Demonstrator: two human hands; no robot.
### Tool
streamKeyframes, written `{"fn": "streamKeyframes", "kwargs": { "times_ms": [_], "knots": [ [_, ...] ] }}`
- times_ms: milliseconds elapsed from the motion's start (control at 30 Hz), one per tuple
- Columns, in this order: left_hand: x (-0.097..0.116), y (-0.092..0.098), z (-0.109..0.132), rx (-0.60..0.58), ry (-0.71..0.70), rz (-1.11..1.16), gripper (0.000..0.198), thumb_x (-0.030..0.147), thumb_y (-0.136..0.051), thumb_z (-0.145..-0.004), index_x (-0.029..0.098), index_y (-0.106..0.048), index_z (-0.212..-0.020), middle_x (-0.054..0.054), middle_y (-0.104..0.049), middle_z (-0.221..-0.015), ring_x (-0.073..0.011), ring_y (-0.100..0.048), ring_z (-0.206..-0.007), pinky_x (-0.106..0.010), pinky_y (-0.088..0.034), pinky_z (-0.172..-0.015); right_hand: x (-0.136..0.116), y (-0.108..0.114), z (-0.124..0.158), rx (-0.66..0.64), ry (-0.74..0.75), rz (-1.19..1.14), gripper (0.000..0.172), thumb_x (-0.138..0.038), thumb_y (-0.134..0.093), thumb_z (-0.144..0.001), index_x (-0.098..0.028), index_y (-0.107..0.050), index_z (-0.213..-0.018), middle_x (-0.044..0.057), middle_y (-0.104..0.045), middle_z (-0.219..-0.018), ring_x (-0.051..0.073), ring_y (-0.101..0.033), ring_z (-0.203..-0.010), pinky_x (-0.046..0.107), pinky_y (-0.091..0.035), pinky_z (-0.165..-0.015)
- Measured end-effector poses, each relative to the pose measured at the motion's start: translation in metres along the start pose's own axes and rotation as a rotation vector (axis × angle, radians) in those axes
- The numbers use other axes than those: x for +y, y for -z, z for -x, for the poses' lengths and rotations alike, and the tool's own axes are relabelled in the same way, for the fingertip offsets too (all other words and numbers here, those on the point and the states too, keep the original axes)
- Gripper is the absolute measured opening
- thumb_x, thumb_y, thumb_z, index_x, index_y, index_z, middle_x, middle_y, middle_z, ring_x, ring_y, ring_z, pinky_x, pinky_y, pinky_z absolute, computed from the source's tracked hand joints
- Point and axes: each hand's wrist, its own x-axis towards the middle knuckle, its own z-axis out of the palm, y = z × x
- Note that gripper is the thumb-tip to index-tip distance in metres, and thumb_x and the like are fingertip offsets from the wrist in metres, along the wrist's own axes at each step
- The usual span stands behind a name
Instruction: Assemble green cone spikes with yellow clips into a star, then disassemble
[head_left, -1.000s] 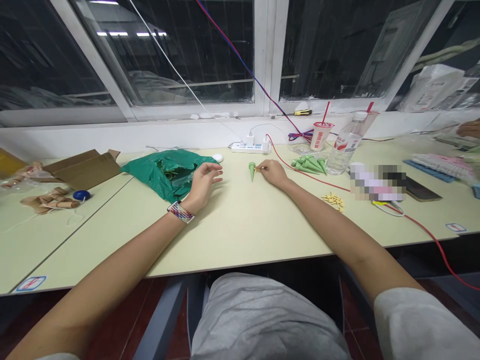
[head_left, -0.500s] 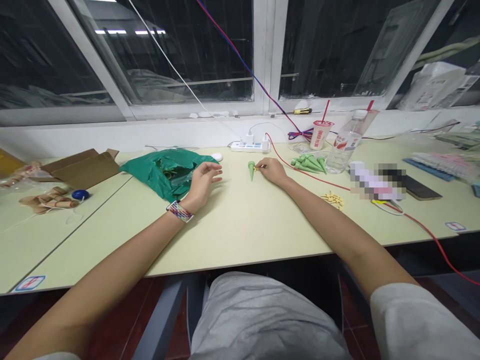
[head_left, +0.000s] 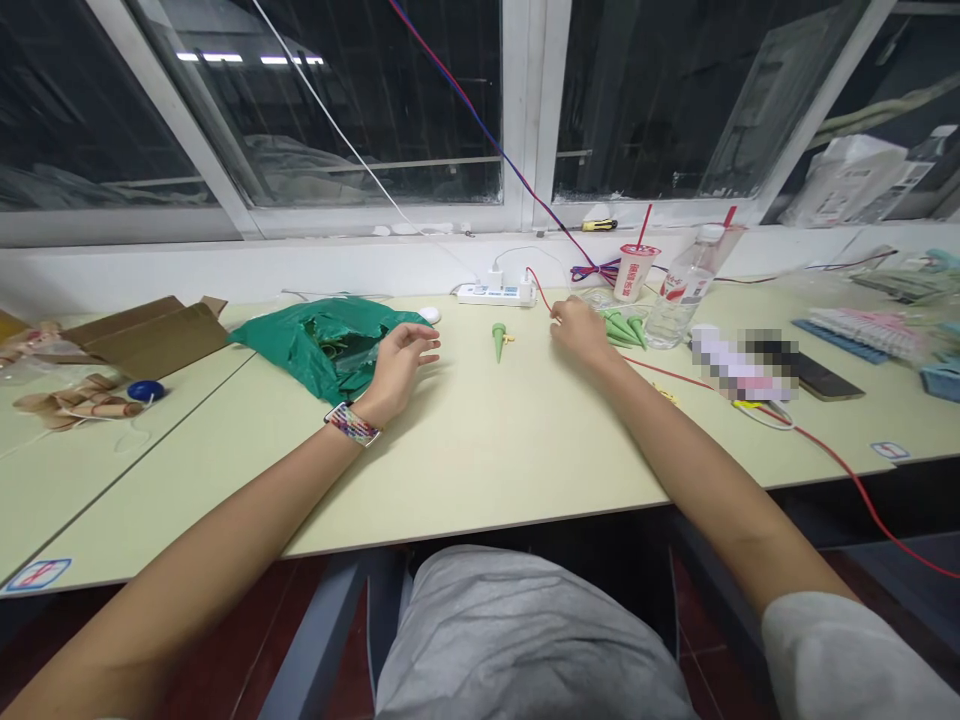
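A green cone-shaped spike (head_left: 499, 342) lies near the middle of the table, its point towards me. Close against its right side is a small yellow piece (head_left: 509, 339). My left hand (head_left: 399, 372) hovers beside the green plastic bag (head_left: 289, 345), fingers apart and empty. To the right of the lone spike, my right hand (head_left: 581, 330) is above the table with loosely bent fingers and nothing visible in them. It partly covers a pile of similar green spikes (head_left: 624, 328). Several yellow pieces (head_left: 664, 394) lie behind my right forearm, mostly hidden.
A water bottle (head_left: 677, 295) and a drink cup (head_left: 635, 272) stand at the back right. A red cable (head_left: 832, 455) crosses the right side. Along the wall lies a power strip (head_left: 495, 294). Cardboard (head_left: 154, 345) and wooden toys (head_left: 82, 403) are at left.
My right hand has let go of the yellow piece beside the lone spike and moved right towards the spike pile. My left hand stays by the bag. The view has shifted slightly.
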Motion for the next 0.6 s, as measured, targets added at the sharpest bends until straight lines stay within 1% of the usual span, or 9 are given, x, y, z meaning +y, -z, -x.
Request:
{"fn": "streamKeyframes", "kwargs": {
  "times_ms": [100, 133, 200, 300, 400, 500, 600],
  "knots": [
    [0.001, 0.0, 0.0, -0.007, 0.0, 0.001, 0.016, 0.026, -0.076, -0.072, 0.02, -0.072, -0.087, -0.006, -0.073, -0.106, -0.0234, -0.07, -0.101, -0.036, -0.058, -0.083, 0.024, 0.032, 0.008, 0.026, -0.106, 0.202, 0.039, -0.015, -0.061, -0.089, -0.014, -0.075, -0.126, 0.023, -0.07, -0.131, 0.037, -0.067, -0.117, 0.046, -0.055, -0.092],
    [0.0, 0.0, 0.0, -0.006, 0.001, 0.002, 0.016, 0.026, -0.076, -0.072, 0.02, -0.072, -0.087, -0.006, -0.073, -0.105, -0.0232, -0.07, -0.1, -0.036, -0.058, -0.083, 0.032, 0.039, 0.011, 0.006, -0.14, 0.241, 0.041, -0.016, -0.063, -0.089, -0.014, -0.074, -0.128, 0.023, -0.07, -0.131, 0.037, -0.068, -0.116, 0.045, -0.054, -0.091],
    [0.0, 0.0, -0.001, -0.001, 0.004, 0.009, 0.015, 0.025, -0.076, -0.072, 0.021, -0.072, -0.086, -0.006, -0.073, -0.104, -0.023, -0.07, -0.1, -0.035, -0.058, -0.083, 0.046, 0.047, 0.016, -0.068, -0.158, 0.291, 0.042, -0.018, -0.064, -0.089, -0.015, -0.073, -0.129, 0.021, -0.071, -0.129, 0.035, -0.07, -0.112, 0.041, -0.053, -0.087],
    [-0.001, 0.001, -0.003, 0.01, 0.003, 0.02, 0.014, 0.024, -0.076, -0.072, 0.021, -0.072, -0.085, -0.006, -0.073, -0.103, -0.0227, -0.069, -0.098, -0.035, -0.058, -0.082, 0.056, 0.049, 0.021, -0.162, -0.122, 0.347, 0.04, -0.016, -0.064, -0.089, -0.019, -0.074, -0.128, 0.018, -0.073, -0.128, 0.033, -0.071, -0.11, 0.037, -0.051, -0.084],
    [0.0, 0.001, -0.004, 0.023, -0.001, 0.028, 0.014, 0.023, -0.075, -0.071, 0.021, -0.072, -0.084, -0.006, -0.073, -0.102, -0.0223, -0.069, -0.097, -0.035, -0.058, -0.081, 0.057, 0.047, 0.021, -0.186, -0.117, 0.388, 0.043, -0.011, -0.059, -0.089, -0.02, -0.074, -0.128, 0.016, -0.074, -0.127, 0.031, -0.071, -0.112, 0.036, -0.05, -0.082],
    [0.001, 0.0, -0.003, 0.024, -0.002, 0.031, 0.014, 0.022, -0.075, -0.071, 0.021, -0.072, -0.084, -0.006, -0.073, -0.101, -0.0222, -0.069, -0.097, -0.035, -0.058, -0.081, 0.058, 0.045, 0.02, -0.178, -0.101, 0.397, 0.043, -0.01, -0.058, -0.089, -0.019, -0.072, -0.128, 0.016, -0.074, -0.127, 0.031, -0.07, -0.111, 0.036, -0.05, -0.081],
    [0.001, 0.0, -0.003, 0.023, 0.0, 0.028, 0.014, 0.021, -0.074, -0.071, 0.021, -0.072, -0.085, -0.006, -0.073, -0.102, -0.0224, -0.069, -0.098, -0.035, -0.058, -0.082, 0.061, 0.045, 0.019, -0.104, -0.052, 0.38, 0.042, -0.01, -0.057, -0.089, -0.017, -0.071, -0.129, 0.017, -0.073, -0.126, 0.033, -0.067, -0.115, 0.037, -0.051, -0.082]
  ]
}}
